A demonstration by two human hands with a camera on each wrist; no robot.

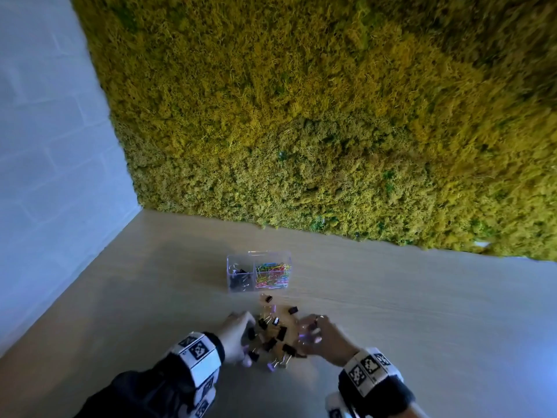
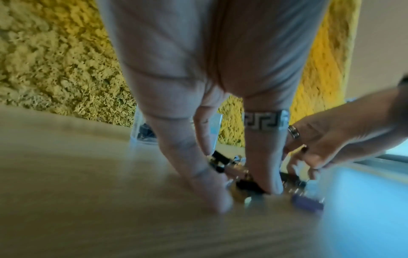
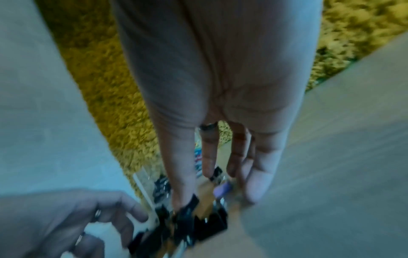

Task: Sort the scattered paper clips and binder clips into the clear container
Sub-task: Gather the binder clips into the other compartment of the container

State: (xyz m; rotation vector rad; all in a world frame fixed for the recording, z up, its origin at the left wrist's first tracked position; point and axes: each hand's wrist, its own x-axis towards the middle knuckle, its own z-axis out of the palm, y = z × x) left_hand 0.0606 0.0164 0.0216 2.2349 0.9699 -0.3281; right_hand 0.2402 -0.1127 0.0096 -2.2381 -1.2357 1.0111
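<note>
Your left hand (image 1: pixel 236 333) and right hand (image 1: pixel 319 337) bracketing binder clip pile (image 1: pixel 272 336) on wooden table (image 1: pixel 391 312). Left fingers (image 2: pixel 194 167) reaching down straight, tips touching clips, not obviously pinching any. Right fingers (image 3: pixel 183 174) extended, slightly spread; grip too blurry to call. Clear container (image 1: pixel 258 271) sitting just beyond pile, black clips in left compartment, coloured paper clips (image 1: pixel 272 274) in right. Moss wall (image 1: pixel 301 116) edging table's far side; open tabletop lying right of your hands.

On the counter (image 1: pixel 391 297) the container (image 1: pixel 259 271) stands near the far edge, before the moss wall (image 1: pixel 301 116). Binder clips (image 1: pixel 239 277) lie in its left compartment, paper clips (image 1: pixel 272 276) in its right. Nearer the front edge, loose clips (image 1: pixel 275 336) lie between the left hand (image 1: pixel 235 333) and the right hand (image 1: pixel 322 336).
</note>
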